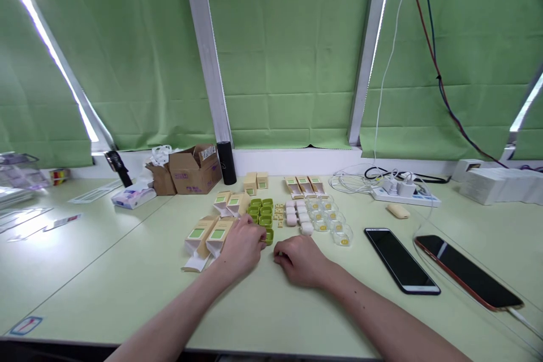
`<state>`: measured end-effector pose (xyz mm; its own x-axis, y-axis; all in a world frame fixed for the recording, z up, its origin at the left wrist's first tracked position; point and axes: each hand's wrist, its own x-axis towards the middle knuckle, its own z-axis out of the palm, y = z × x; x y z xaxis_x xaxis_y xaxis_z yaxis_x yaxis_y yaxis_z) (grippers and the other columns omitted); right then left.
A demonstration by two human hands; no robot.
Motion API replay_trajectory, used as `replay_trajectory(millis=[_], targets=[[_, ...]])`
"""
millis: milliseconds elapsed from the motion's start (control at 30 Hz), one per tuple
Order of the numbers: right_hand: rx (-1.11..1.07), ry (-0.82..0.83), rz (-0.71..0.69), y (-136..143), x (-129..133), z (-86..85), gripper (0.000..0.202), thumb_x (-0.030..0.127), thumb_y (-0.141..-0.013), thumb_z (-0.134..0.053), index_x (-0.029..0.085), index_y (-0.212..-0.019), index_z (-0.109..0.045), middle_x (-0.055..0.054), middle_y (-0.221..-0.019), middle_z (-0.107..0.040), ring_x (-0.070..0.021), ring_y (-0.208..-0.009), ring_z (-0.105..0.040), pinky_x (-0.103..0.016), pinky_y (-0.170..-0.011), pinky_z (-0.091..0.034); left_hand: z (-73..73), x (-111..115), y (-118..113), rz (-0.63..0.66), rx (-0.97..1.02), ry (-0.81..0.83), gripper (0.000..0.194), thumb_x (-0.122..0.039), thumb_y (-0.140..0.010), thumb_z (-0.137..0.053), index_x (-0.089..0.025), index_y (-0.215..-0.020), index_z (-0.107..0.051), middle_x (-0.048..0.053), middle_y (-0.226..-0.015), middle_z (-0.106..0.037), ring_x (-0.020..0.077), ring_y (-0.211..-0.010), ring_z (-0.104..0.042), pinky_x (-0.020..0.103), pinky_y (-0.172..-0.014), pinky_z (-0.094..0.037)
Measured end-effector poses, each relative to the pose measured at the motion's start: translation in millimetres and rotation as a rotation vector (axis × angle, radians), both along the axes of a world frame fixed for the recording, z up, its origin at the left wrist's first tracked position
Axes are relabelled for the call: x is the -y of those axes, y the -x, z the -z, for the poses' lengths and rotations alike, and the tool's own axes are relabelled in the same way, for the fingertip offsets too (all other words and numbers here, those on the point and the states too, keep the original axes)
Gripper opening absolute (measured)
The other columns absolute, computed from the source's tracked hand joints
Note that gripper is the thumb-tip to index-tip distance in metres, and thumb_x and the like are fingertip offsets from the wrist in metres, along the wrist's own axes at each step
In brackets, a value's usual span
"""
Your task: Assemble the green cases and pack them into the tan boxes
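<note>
My left hand (pixel 245 242) is closed, its fingertips pinched at the edge of the nearest small green square container (pixel 270 236). More green containers (pixel 266 210) stand in two columns just beyond it. On the table, my right hand (pixel 302 261) rests with curled fingers, and nothing shows in them. Small yellowish pieces (pixel 279 209), white and pinkish rounded blocks (pixel 306 228), and clear domed pieces with yellow centres (pixel 341 235) lie in columns beyond my right hand. Left of my left hand lie open cream cartons with green labels (pixel 197 233).
At the back stand cream cartons (pixel 250 182), a brown cardboard box (pixel 195 171) and a black cylinder (pixel 227 163). Two phones (pixel 401 260) lie at right, near a power strip (pixel 406 196) with loose cables. A tissue pack (pixel 133 196) lies at left.
</note>
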<state>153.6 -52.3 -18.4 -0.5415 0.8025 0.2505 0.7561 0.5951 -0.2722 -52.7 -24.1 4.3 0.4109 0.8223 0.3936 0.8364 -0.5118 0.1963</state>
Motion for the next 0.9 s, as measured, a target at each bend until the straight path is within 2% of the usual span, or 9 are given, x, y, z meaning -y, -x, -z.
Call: replay_trajectory(millis=[167,300,500,767,900], targets=[[-0.007,0.007,-0.003,0.1,0.0,-0.7,0.017,0.019,-0.096,-0.062,0.024,-0.096,-0.078,-0.003,-0.093,-0.082,-0.018,-0.08,-0.072,-0.027,-0.066,-0.034,0.7,-0.7,1.5,0.021,-0.015,-0.059,0.023,-0.01,-0.08,-0.073,-0.026,-0.064,-0.072,0.01,-0.084,-0.073,0.0372,-0.112,-0.055,0.047,-0.091,-0.044],[-0.001,-0.008,-0.002,0.2,-0.2,0.2,0.016,0.02,-0.097,-0.061,0.024,-0.095,-0.077,-0.003,-0.092,-0.082,-0.0178,-0.08,-0.072,-0.028,-0.064,-0.031,2.0,-3.2,1.8,-0.019,-0.053,-0.086,0.02,-0.011,-0.081,-0.073,-0.026,-0.067,-0.075,0.012,-0.094,-0.074,0.0398,-0.116,-0.053,0.051,-0.093,-0.042],[-0.016,-0.01,-0.004,0.1,-0.3,1.1,0.016,0.021,-0.097,-0.061,0.023,-0.094,-0.076,-0.002,-0.091,-0.082,-0.0178,-0.08,-0.072,-0.028,-0.063,-0.029,1.7,-3.1,1.7,-0.043,-0.104,-0.058,0.017,-0.015,-0.084,-0.072,-0.026,-0.072,-0.077,0.012,-0.092,-0.074,0.0402,-0.114,-0.054,0.053,-0.093,-0.043],[0.001,-0.009,-0.003,0.0,0.0,0.9,0.016,0.02,-0.096,-0.061,0.024,-0.095,-0.076,-0.001,-0.092,-0.082,-0.017,-0.079,-0.071,-0.029,-0.063,-0.031,5.1,-4.4,3.4,-0.042,-0.026,-0.064,0.016,-0.01,-0.079,-0.075,-0.026,-0.076,-0.075,0.011,-0.091,-0.074,0.039,-0.114,-0.055,0.05,-0.093,-0.043],[0.0,0.014,-0.012,-0.3,-0.6,0.1,0.016,0.021,-0.097,-0.06,0.023,-0.096,-0.076,-0.002,-0.094,-0.082,-0.0174,-0.081,-0.072,-0.028,-0.065,-0.031,2.2,-3.7,2.8,-0.071,-0.071,-0.021,0.011,-0.013,-0.083,-0.073,-0.024,-0.083,-0.075,0.011,-0.095,-0.075,0.0381,-0.118,-0.053,0.049,-0.096,-0.042]])
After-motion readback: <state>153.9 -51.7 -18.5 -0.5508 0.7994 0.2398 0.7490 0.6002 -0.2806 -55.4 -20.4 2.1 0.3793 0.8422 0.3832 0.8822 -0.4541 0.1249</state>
